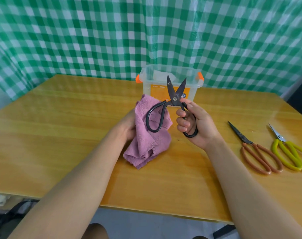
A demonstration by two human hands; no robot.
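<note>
Clutching a bunched pink cloth (146,145) in the left grip (127,126), probably readying a wipe. Curling the right grip (196,123) round one loop of the black scissors (174,99), holding them upright above the table (60,135), dark spotted blades parted to bare both faces. Working clear of orange-handled scissors (255,149) and yellow-handled scissors (288,152) lying flat at right, in front of a clear box (152,83) farthest back.

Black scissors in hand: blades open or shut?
Open. The black scissors show blade tips apart in a V; right hand grips only one handle loop.
</note>
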